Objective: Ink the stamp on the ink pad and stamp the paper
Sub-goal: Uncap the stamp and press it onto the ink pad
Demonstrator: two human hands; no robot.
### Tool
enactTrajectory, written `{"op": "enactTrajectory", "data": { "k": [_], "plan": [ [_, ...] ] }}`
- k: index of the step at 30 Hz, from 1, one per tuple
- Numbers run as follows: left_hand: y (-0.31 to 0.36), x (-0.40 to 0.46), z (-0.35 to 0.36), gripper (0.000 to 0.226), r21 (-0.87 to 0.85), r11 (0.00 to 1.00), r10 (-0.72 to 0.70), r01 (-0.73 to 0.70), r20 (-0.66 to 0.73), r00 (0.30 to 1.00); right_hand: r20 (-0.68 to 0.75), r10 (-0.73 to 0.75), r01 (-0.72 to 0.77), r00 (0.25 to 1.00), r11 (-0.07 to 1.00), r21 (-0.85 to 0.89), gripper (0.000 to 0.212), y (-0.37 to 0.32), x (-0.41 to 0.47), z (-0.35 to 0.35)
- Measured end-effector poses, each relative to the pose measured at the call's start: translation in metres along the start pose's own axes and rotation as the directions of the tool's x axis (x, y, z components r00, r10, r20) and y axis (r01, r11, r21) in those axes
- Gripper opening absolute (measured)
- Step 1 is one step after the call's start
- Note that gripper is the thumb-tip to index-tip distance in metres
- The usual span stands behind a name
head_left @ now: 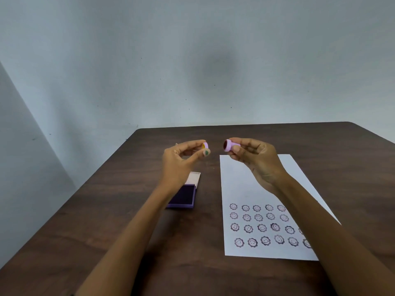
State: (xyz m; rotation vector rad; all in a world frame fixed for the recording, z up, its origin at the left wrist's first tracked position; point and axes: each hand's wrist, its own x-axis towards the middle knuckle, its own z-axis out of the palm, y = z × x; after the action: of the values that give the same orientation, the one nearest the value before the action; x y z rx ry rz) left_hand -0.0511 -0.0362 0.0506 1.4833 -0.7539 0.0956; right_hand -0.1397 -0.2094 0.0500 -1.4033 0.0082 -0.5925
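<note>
Above the far half of the dark wooden table (213,272), both hands are raised and face each other with a small gap between them. A small lilac stamp (230,145) is pinched by the right hand (254,157) between thumb and curled fingertips; its long axis lies roughly level, running left to right, and its dark, inked face is turned toward the left hand. A small lilac cap (205,145), with a yellow patch showing on it, is pinched by the left hand (181,159) between the thumb and the fingertips, the remaining fingers being loosely curled. Stamp and cap are held apart, not touching. Below the left forearm, an open purple ink pad (185,196) is set on the table, its pale lid (194,177) folded back on the far side. Just beside it, to the right, a white sheet of paper (241,180) is laid flat, and four rows of smiling flower stamp prints (262,227) are seen on its near half, partly covered by the right forearm.
</note>
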Motion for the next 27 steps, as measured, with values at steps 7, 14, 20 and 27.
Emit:
{"op": "enactTrajectory", "data": {
  "k": [7,14,20,27],
  "plan": [
    [-0.010,-0.006,-0.003,0.018,0.587,0.790,-0.099,-0.177,0.407,0.908,-0.145,-0.013,-0.006,0.989,0.992,-0.130,0.021,0.009,0.000,-0.005],
    [-0.014,-0.006,-0.001,0.029,0.702,0.655,-0.187,-0.280,0.510,0.840,-0.172,-0.028,-0.010,0.985,0.976,-0.217,0.018,0.010,0.002,-0.004],
    [-0.012,-0.001,-0.013,0.034,0.657,0.721,-0.122,-0.219,0.432,0.894,-0.132,-0.054,0.010,0.990,0.951,-0.309,0.019,0.009,0.000,-0.001],
    [-0.007,-0.005,-0.085,0.047,0.622,0.783,-0.247,0.019,0.283,0.927,-0.066,-0.039,0.015,0.997,0.943,-0.333,0.023,0.005,-0.004,0.011]
  ]
}}
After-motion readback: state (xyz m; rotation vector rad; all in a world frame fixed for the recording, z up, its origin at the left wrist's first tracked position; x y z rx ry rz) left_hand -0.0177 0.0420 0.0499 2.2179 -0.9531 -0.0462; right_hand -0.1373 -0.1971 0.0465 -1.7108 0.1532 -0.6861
